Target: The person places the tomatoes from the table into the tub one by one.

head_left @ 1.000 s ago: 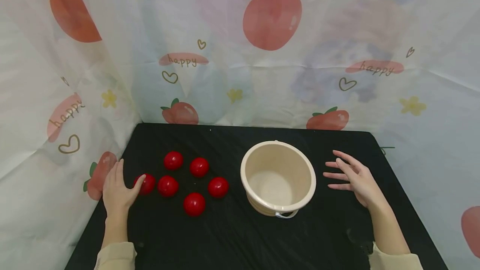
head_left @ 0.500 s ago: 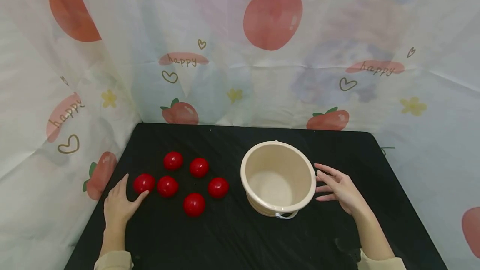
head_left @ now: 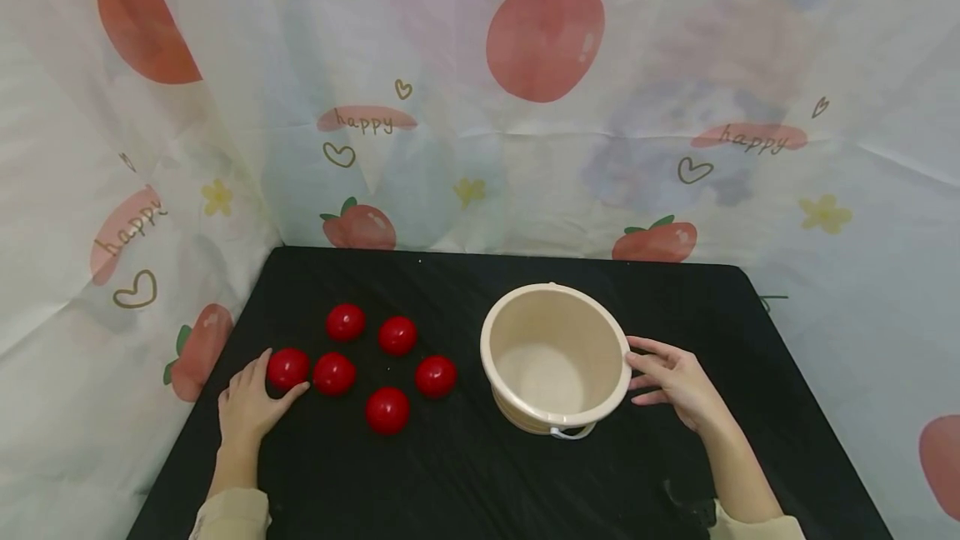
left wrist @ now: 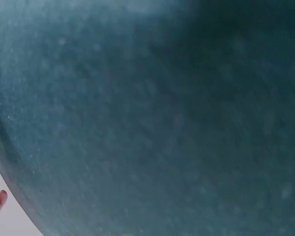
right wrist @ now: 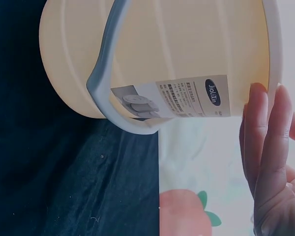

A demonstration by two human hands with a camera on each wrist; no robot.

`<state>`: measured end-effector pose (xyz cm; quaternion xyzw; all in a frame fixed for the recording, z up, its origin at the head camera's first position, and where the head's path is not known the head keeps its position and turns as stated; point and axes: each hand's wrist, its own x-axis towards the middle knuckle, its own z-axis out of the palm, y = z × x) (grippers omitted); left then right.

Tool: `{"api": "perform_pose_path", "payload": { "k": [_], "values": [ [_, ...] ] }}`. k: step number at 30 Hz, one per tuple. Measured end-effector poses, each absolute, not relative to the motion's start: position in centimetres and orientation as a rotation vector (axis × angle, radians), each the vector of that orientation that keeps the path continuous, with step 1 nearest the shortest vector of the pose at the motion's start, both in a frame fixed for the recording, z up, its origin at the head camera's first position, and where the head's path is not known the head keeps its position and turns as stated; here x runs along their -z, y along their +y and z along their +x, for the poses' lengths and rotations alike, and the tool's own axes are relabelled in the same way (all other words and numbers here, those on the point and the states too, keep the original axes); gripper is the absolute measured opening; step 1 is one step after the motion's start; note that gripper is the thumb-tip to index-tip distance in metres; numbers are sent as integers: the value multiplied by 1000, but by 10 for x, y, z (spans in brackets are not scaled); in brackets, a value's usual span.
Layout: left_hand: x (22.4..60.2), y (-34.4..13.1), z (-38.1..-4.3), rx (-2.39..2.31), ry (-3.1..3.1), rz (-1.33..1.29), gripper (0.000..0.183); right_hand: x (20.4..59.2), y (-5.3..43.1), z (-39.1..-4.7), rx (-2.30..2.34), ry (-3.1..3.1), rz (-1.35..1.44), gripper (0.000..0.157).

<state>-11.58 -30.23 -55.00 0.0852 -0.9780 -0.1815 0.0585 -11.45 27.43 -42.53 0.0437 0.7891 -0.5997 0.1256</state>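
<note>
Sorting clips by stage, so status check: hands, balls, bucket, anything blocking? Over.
Left hand spread beside leftmost red ball, contact unclear. Right hand at right side of beige bucket. Bucket upright, all six red balls outside it. No obstruction seen.

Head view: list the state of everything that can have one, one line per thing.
Bucket: upright, empty.
Handle: lowered.
Balls: six, all outside the bucket.
Left grip: open, beside the leftmost ball.
Right grip: open, at the bucket's side.
Curtain: hanging, creased.
</note>
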Motion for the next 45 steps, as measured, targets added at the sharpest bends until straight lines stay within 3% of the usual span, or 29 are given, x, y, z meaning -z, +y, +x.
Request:
{"api": "perform_pose_path", "payload": {
  "k": [25, 45],
  "values": [
    [558, -297, -128, 527, -2935, 267, 78, 429, 274, -115, 1772, 2292, 105, 59],
    [486, -272, -169, 197, -2743, -3, 79, 429, 274, -115, 1790, 2277, 95, 58]
  ]
}}
